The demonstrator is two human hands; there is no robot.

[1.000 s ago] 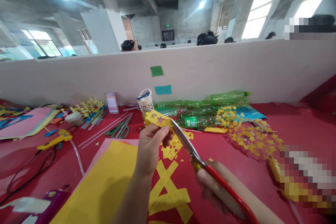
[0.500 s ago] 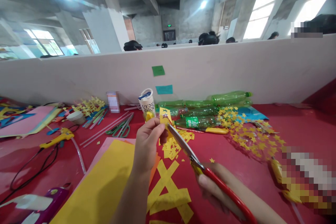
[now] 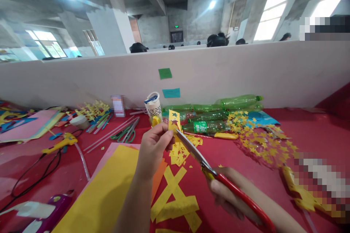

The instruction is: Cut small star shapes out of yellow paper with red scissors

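Note:
My left hand (image 3: 155,147) pinches a yellow paper strip (image 3: 174,119) that has star-shaped holes in it. In my right hand (image 3: 232,193) is a pair of red-handled scissors (image 3: 197,153), its blades pointing up and left. The blade tips are at the strip's right edge, close to my left fingertips; whether they touch the paper I cannot tell. Beneath, small yellow paper scraps (image 3: 179,153) lie in a pile on the red table. Longer yellow strips (image 3: 175,204) lie crossed nearer to me.
Yellow sheets (image 3: 101,189) lie at left, with a yellow glue gun (image 3: 60,143) and green-handled scissors (image 3: 127,133) beyond. A paper cup (image 3: 153,107) and green bottles (image 3: 207,116) stand or lie by the white partition (image 3: 82,80). Cut stars (image 3: 262,138) spread at right beside a yellow cutter knife (image 3: 225,136).
The pinched strip has shifted slightly right and now shows more of its star holes. My right hand and the scissors have moved a little right and down.

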